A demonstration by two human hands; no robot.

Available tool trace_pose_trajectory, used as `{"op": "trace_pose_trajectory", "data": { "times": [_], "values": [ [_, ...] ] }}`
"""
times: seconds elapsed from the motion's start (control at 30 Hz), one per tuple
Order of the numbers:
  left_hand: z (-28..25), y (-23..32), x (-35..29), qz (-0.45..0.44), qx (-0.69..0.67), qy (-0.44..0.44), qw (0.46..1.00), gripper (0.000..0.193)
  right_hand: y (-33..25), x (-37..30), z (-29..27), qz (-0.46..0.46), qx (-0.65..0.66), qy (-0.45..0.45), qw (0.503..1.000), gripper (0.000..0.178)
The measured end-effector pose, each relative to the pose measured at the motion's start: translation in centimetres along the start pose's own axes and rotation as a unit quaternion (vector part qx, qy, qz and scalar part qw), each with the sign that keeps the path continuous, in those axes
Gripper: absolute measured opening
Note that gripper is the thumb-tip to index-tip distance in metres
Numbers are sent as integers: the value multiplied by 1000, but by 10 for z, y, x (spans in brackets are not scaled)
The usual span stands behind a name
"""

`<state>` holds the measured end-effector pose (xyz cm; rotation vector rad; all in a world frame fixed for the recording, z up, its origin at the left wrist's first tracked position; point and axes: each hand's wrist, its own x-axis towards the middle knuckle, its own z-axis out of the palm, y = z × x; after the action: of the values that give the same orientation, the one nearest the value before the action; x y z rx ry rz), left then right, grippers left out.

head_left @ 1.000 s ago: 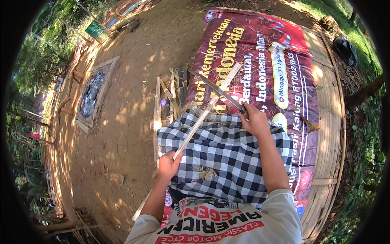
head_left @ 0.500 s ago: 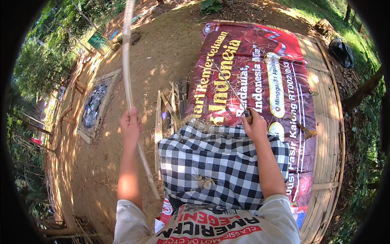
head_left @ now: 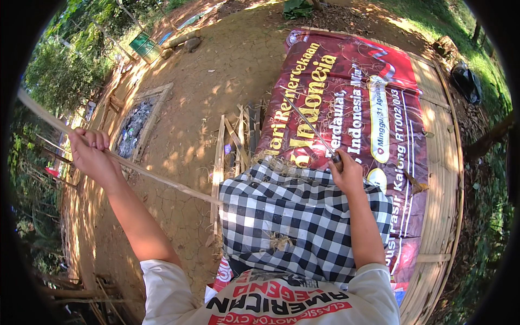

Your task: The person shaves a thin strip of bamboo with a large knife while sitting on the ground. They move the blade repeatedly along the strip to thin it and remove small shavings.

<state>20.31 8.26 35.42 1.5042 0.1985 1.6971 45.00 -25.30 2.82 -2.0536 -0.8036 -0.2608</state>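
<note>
Head view: left hand (head_left: 92, 154), out at nine o'clock, has its fingers (head_left: 96, 138) curled tight around a long bamboo strip (head_left: 162, 181) running toward the checkered cloth (head_left: 300, 222). Right hand (head_left: 346, 173) is clenched on a knife (head_left: 309, 127) whose blade points to eleven o'clock over the red banner (head_left: 368, 86).

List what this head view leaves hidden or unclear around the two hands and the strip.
- Bamboo strip: its near end is hidden behind the checkered cloth; its far end runs into the dark rim.
- Blade: its handle is hidden inside the right hand.
- Left hand: the palm faces away, so its grip is unclear.
</note>
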Motion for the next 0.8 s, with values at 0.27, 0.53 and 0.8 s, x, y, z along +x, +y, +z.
{"op": "trace_pose_trajectory", "data": {
  "times": [0.27,0.53,0.8],
  "values": [
    [-29,-18,-51,-1,-106,56,993,35,-8,1,3,11,9,7,1000,38],
    [-14,-86,-191,-280,-180,29,943,56,-12,-1,6,40,103,61,992,33],
    [18,-108,-294,-490,-241,-127,828,64,-15,-7,16,108,197,17,974,31]
  ]
}}
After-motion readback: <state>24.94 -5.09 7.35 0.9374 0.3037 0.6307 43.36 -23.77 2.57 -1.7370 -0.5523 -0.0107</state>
